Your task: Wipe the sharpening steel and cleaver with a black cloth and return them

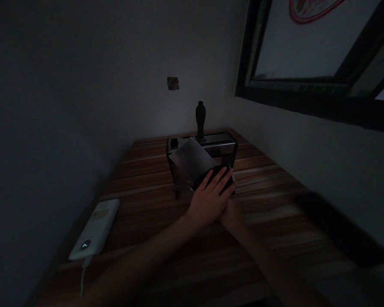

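A flat, grey, broad rectangular blade (193,160), which looks like a cleaver, is held tilted in front of a metal rack (224,137). My left hand (209,200) lies over a black cloth-like piece (228,181) at the blade's lower right end, fingers bent over it and a little apart. Below and to the right, my right hand (232,213) is closed at that same end. My left hand covers most of its fingers, and the handle is hidden. A dark, rounded handle (200,117) stands upright in the rack's top.
A white power bank (97,226) with a lit display and a cable (82,281) lies at the left on the wood-grain table (141,183). A long black object (342,228) rests at the right edge. Walls enclose the back and sides, with a framed window (307,55) on the right.
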The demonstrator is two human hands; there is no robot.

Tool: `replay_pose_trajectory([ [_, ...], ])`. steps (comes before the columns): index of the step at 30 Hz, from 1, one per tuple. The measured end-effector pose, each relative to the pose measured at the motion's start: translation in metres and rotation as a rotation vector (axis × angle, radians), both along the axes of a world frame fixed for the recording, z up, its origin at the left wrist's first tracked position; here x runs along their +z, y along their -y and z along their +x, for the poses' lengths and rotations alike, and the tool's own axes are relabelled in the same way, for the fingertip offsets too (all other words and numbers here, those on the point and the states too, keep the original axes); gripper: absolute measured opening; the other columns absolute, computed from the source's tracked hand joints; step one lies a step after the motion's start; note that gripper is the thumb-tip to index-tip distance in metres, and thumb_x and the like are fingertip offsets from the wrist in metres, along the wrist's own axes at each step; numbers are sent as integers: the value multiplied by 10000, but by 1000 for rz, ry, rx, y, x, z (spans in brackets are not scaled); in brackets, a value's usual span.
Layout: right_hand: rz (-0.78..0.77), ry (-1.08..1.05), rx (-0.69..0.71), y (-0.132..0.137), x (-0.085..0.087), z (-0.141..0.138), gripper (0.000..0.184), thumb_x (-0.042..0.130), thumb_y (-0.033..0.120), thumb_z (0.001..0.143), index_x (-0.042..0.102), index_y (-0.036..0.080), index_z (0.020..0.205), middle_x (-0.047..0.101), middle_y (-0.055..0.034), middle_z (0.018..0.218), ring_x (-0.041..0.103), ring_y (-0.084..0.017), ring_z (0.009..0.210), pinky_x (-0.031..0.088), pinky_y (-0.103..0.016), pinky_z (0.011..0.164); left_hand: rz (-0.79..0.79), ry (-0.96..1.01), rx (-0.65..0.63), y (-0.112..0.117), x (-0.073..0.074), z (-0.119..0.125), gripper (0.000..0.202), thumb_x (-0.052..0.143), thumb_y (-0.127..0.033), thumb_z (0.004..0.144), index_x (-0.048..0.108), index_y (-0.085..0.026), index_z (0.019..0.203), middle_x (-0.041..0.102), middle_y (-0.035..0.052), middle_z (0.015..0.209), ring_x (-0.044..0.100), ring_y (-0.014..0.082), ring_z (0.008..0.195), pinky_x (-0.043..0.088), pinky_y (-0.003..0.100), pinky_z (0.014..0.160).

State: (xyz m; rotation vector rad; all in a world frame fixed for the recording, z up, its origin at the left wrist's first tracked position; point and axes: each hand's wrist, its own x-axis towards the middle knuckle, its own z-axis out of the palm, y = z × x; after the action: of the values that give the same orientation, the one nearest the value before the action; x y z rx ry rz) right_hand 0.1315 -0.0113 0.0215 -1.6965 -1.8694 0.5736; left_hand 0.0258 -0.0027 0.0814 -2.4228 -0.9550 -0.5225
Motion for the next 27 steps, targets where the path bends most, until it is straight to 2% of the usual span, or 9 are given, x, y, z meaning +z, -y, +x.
replay_pose_trajectory([
  [6,44,10,-24,-1,-6,-1,297,450,161,748,585,88,1002,666,-145,800,615,-228,824,444,-274,673,20,-11,-6,0,-6,1,390,378,-218,846,406,-212,1235,256,43,1399,179,195,1295,210,407,1050],
  [14,4,44,-38,-3,-7,0,275,465,199,734,620,93,935,666,-155,815,631,-238,737,433,-268,562,16,-8,-17,-1,-3,0,358,381,-220,849,443,-215,1201,281,41,1389,193,193,1291,218,410,1047],
  [20,-18,-5,5,-2,-1,0,306,493,200,714,606,91,977,664,-152,842,630,-218,757,432,-250,590,-12,7,-27,-3,3,-5,402,405,-255,837,401,-220,1238,243,42,1404,159,192,1300,207,402,1052],
  [27,-13,96,-3,-3,4,-1,249,545,311,712,608,120,858,659,-128,848,618,-228,789,405,-256,593,-30,67,-40,-11,17,-15,406,435,-221,819,418,-214,1224,255,53,1399,154,207,1300,211,411,1049],
])
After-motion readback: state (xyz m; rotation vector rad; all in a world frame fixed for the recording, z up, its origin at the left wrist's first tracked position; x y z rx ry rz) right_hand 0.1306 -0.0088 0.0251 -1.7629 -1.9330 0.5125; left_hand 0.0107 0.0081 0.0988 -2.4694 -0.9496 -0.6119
